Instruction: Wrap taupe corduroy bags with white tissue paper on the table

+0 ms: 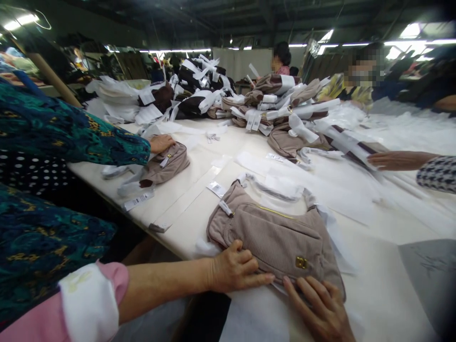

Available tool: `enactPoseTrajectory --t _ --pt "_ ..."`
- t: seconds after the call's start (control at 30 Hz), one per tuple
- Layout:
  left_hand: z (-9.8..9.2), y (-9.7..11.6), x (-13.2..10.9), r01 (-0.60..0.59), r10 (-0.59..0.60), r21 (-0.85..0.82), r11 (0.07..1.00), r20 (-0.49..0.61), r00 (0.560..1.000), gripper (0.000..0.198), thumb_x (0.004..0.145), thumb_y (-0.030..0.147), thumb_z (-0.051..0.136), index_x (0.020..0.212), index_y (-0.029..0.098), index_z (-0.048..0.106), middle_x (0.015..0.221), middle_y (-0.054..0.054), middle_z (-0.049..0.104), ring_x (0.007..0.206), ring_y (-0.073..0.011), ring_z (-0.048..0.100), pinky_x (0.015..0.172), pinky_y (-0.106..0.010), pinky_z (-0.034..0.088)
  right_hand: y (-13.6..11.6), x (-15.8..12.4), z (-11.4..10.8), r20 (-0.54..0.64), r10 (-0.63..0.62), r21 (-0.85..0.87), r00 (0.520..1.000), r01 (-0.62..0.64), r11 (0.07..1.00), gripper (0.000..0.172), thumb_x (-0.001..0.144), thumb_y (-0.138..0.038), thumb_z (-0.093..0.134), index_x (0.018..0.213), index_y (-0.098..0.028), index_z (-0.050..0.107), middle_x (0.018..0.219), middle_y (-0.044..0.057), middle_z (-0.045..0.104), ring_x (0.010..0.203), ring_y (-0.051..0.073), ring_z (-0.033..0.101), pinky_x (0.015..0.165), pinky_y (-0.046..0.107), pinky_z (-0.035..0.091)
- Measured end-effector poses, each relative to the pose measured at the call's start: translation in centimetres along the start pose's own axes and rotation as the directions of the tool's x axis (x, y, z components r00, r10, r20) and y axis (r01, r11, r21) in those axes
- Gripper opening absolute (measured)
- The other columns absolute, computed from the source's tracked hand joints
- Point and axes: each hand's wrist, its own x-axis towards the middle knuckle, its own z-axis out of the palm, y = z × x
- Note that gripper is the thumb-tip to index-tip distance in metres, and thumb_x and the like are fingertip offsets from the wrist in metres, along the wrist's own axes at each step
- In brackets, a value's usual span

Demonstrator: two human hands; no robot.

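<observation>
A taupe corded shoulder bag (274,232) lies on the white table in front of me, its front facing up. It has a gold zip and a square gold emblem at the lower right. White wrapping covers its strap (274,190), which arches away from me. My left hand (240,270) holds the bag's near lower edge, fingers bent on the fabric and thumb stretched along the edge. At the same edge, to the right, my right hand (320,304) grips with bent fingers over the fabric and its thumb towards my left hand. The bag's underside is hidden.
To the left, a co-worker's hand (162,142) rests on another taupe bag (167,164). Another person's hand (402,160) reaches in from the right. Wrapped bags (263,107) are heaped at the back. White sheets (313,190) and a grey sheet (431,275) lie on the table.
</observation>
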Motion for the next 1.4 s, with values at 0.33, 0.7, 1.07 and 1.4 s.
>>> enactPoseTrajectory --t 0.33,0.7,1.07,1.4 --pt "0.8 0.1 -0.5 -0.016 0.011 0.049 0.999 0.108 0.994 0.038 0.088 0.026 0.045 0.126 0.034 0.041 0.078 0.000 0.051 0.071 -0.0136 0.042 0.066 -0.035 0.029 -0.4 0.2 -0.7 0.035 0.024 -0.043 0.999 -0.023 0.999 0.036 0.087 -0.012 0.048 0.121 -0.023 0.054 0.098 0.008 0.061 0.097 0.022 0.052 0.087 0.041 0.036" --pt "1.1 0.2 -0.7 -0.041 0.033 0.088 0.995 0.088 0.996 0.042 0.086 0.025 0.047 0.126 0.035 0.039 0.083 -0.002 0.052 0.074 -0.0155 0.044 0.067 -0.035 0.030 -7.5 -0.8 -2.9 0.119 -0.073 0.084 0.990 0.064 0.994 0.041 0.086 -0.007 0.033 0.120 -0.020 0.053 0.125 0.014 0.052 0.125 0.030 0.035 0.099 0.066 0.016" --pt "0.3 0.2 0.2 -0.011 0.003 0.155 0.988 0.052 0.999 0.035 0.086 0.026 0.048 0.120 0.037 0.046 0.077 0.000 0.050 0.070 -0.0136 0.042 0.068 -0.034 0.030 -9.5 -1.4 1.3 -0.111 -0.255 0.248 0.961 0.275 0.929 0.033 0.093 -0.020 0.034 0.114 -0.013 0.058 0.111 0.010 0.063 0.110 0.024 0.053 0.098 0.042 0.040" --pt "-0.4 -0.6 0.5 -0.035 0.029 0.052 0.998 0.122 0.992 0.034 0.085 0.024 0.049 0.118 0.031 0.048 0.079 -0.001 0.051 0.071 -0.0146 0.044 0.068 -0.034 0.032 -3.8 5.3 -5.8 -0.097 -0.203 0.292 0.974 0.223 0.930 0.032 0.087 -0.013 0.038 0.112 -0.016 0.057 0.111 0.010 0.063 0.109 0.023 0.054 0.100 0.046 0.036"
